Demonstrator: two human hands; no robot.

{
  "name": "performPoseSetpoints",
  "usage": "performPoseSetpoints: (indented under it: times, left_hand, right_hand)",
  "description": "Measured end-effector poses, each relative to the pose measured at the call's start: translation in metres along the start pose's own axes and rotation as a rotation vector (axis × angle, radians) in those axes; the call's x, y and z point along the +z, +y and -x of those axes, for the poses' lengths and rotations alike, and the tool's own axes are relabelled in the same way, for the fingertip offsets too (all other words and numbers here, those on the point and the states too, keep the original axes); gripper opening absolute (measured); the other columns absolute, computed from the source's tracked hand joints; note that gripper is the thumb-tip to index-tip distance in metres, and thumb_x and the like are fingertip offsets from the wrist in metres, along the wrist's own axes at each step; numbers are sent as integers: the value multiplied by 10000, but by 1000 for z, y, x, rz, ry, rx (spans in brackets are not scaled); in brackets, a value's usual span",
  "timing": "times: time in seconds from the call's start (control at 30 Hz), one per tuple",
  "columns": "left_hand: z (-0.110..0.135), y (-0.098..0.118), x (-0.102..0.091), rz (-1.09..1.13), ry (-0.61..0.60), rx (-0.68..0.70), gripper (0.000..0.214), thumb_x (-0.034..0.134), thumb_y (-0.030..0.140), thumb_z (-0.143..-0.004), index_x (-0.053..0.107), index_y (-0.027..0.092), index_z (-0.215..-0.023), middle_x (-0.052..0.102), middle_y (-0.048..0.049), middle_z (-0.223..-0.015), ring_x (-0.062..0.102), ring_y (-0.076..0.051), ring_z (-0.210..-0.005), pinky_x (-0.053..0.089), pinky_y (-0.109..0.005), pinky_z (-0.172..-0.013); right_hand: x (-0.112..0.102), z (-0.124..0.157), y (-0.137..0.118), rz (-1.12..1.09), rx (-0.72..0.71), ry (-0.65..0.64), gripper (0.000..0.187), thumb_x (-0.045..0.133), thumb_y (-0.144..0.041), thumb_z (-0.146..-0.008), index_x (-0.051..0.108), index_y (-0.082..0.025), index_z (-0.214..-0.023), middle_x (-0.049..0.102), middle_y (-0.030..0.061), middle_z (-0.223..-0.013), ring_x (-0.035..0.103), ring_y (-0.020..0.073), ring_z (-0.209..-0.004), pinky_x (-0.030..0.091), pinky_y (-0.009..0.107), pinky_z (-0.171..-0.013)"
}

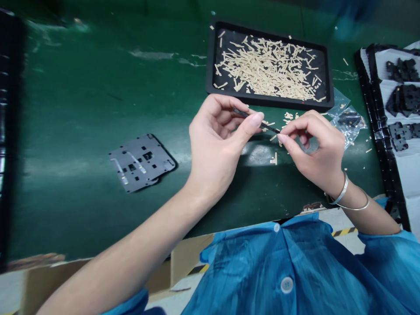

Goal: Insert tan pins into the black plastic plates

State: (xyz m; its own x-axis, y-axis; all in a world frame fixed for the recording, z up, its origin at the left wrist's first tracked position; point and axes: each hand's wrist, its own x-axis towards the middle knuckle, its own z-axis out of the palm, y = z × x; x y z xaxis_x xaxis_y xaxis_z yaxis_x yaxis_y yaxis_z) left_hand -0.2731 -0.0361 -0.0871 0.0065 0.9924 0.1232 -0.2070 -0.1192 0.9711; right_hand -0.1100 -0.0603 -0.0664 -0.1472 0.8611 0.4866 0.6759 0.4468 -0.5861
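My left hand is closed with thumb and fingers on a thin black plastic part, seen almost edge-on. At the part's right end, my right hand pinches with thumb and forefinger; its other fingers are curled. Most of the part's face is turned away, and my left fingers cover its left end. Small cream strips lie scattered on the table below and behind the hands. Off to the left of my left hand rest flat dark grey plates, one partly over another, with square cutouts and pale strips.
Behind my hands, a shallow black tray holds a heap of cream strips. Clear plastic bags lie right of it. A black-edged rack with black molded parts borders the right side. The green table ends before my blue garment.
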Motion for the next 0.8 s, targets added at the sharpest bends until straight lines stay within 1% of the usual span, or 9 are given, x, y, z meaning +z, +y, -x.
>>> performPoseSetpoints:
  times: [0.07,0.2,0.3,0.43,0.53,0.63,0.7,0.8]
  left_hand:
    - [0,2,1,-3,-4,2,229,808,324,-719,607,232,-779,662,-16,-811,687,-175,-790,609,-294,-702]
    - [2,7,3,-8,9,-73,249,803,372,-716,604,236,-779,685,-19,-825,678,-175,-791,604,-299,-733]
    - [3,10,4,-14,1,-106,261,807,386,-705,606,238,-782,695,-15,-826,676,-172,-769,595,-291,-729]
    - [3,11,4,-23,-8,-117,257,808,378,-703,613,229,-777,694,-18,-818,673,-167,-756,583,-284,-718]
    - [4,12,5,-34,-20,-100,237,804,353,-711,617,226,-781,691,-11,-813,668,-161,-768,575,-284,-738]
    - [5,12,5,-43,-28,-93,231,815,321,-699,619,229,-781,693,-3,-820,669,-161,-789,573,-288,-760]
    - [5,13,5,-23,-24,-124,238,818,334,-693,621,231,-777,698,-9,-819,674,-173,-793,580,-300,-761]
    - [3,16,5,28,-16,-213,233,805,361,-704,616,234,-753,705,-17,-797,686,-195,-793,597,-324,-749]
  right_hand:
    - [0,0,-3,-80,87,-4,117,640,-211,-844,600,-229,-735,599,-11,-677,503,123,-572,462,298,-560]
    - [-1,-2,-4,-230,254,-47,71,689,-159,-782,627,-193,-777,594,-28,-691,483,79,-562,408,236,-505]
    - [-3,-6,-3,-345,348,-106,64,711,-144,-743,655,-170,-761,598,-31,-677,499,71,-575,392,211,-495]
    - [-6,-10,-1,-496,438,-190,58,722,-150,-716,668,-159,-697,618,-23,-672,518,77,-596,407,211,-520]
    - [-7,-11,1,-562,481,-230,99,740,-189,-708,656,-157,-668,613,-22,-659,520,83,-605,417,222,-546]
    - [-6,-11,2,-578,496,-247,137,752,-218,-707,641,-156,-655,606,-22,-652,512,84,-605,417,228,-557]
    - [-5,-11,2,-585,497,-233,141,752,-222,-712,638,-157,-658,602,-25,-653,505,81,-598,408,227,-552]
    - [-6,-11,4,-635,481,-178,149,723,-233,-756,631,-164,-661,592,-31,-652,497,73,-586,405,224,-552]
